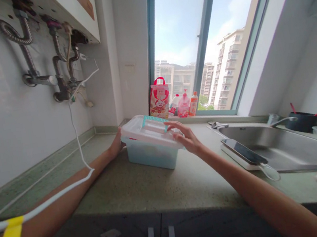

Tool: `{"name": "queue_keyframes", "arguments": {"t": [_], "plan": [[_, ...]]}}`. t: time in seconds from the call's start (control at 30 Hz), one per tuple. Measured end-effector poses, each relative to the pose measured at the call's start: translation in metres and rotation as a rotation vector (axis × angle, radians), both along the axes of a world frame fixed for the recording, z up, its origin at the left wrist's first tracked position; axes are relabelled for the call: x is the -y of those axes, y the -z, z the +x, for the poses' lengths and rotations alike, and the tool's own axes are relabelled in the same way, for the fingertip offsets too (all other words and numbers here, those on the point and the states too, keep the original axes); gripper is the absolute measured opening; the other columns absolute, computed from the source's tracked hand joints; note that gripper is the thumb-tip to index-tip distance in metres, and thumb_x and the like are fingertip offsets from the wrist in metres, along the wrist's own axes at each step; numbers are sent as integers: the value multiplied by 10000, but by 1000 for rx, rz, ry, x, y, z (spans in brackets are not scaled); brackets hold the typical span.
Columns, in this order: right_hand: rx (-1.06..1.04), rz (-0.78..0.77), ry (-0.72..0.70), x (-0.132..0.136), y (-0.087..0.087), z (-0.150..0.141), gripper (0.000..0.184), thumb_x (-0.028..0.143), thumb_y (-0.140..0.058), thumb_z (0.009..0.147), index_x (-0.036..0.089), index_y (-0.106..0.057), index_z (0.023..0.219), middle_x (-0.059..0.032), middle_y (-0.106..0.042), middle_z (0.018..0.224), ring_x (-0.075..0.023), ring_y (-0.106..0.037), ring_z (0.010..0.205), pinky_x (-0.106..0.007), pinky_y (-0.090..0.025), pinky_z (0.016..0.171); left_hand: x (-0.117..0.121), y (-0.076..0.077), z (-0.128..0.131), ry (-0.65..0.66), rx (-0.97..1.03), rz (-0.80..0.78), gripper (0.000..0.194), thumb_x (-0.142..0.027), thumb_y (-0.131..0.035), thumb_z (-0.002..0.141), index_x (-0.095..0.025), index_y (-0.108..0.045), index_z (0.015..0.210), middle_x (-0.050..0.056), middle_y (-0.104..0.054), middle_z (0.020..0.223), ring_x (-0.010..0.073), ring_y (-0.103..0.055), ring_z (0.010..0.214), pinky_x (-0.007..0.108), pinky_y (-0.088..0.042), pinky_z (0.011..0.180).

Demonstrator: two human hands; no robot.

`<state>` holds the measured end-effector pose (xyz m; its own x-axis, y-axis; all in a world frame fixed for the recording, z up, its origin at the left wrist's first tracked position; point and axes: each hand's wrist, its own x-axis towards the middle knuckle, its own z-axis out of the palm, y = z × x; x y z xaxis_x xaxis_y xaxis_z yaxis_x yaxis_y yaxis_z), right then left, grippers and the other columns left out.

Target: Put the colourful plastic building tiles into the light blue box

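Note:
A light blue plastic storage box [152, 157] with a clear white lid [144, 132] and a teal handle stands on the green stone counter [145, 184]. My left hand [117, 144] grips the box's left end, fingers curled around the lid's edge. My right hand [184, 136] rests on top of the lid at its right end, fingers spread and pressing down on it.
A steel sink [273, 144] lies to the right, with a phone on a white block [243, 152] at its near edge. A red-and-white bag [159, 99] and bottles [184, 104] stand on the window sill. A white cable [76, 139] hangs from wall pipes across my left arm.

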<state>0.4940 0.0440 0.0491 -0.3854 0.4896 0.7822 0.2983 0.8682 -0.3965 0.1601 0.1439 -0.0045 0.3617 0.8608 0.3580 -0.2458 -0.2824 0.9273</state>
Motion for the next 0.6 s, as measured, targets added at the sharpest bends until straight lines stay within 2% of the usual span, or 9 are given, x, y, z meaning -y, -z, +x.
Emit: {"name": "queue_keyframes", "arguments": {"t": [0.07,0.13,0.23,0.33,0.43,0.6], "plan": [[22,-36,-15,-1,-1,1,559,613,-539,991,254,-667,1400,-81,-719,1130,-300,-629,1079,-476,-450,1012,7,-8,2,61,16,-77,859,-906,-498,811,-208,-648,1289,75,-780,1057,377,-624,1170,418,-498,891],[44,-71,-20,-3,-2,2,577,633,-539,983,244,-679,1387,-84,-723,1119,-293,-627,1056,-443,-466,963,14,-18,3,91,48,-144,877,-908,-470,828,-198,-627,1317,76,-774,1064,360,-641,1130,395,-498,857],[78,-136,-14,-5,-5,4,592,643,-569,969,236,-685,1382,-85,-728,1113,-277,-632,1010,-391,-480,883,25,-29,5,89,56,-186,737,-800,-471,927,-209,-609,1343,51,-766,1096,306,-662,1055,348,-487,798],[97,-152,-12,-6,-7,6,602,658,-581,958,236,-700,1372,-82,-731,1098,-274,-637,998,-376,-478,860,31,-35,7,81,-24,-199,571,-655,-522,975,-179,-664,1256,55,-767,990,257,-662,895,313,-469,706],[102,-144,-31,-8,-7,7,611,680,-585,949,242,-717,1354,-77,-737,1091,-273,-648,1001,-377,-482,870,33,-38,9,68,-49,-198,455,-501,-614,910,-178,-695,1220,55,-761,911,229,-643,757,297,-452,623],[83,-134,-56,-11,-3,7,622,692,-562,962,237,-724,1354,-75,-749,1089,-274,-664,977,-399,-484,898,32,-42,11,37,-49,-170,516,-413,-655,811,-210,-685,1284,72,-766,968,261,-676,762,324,-472,594]]}}
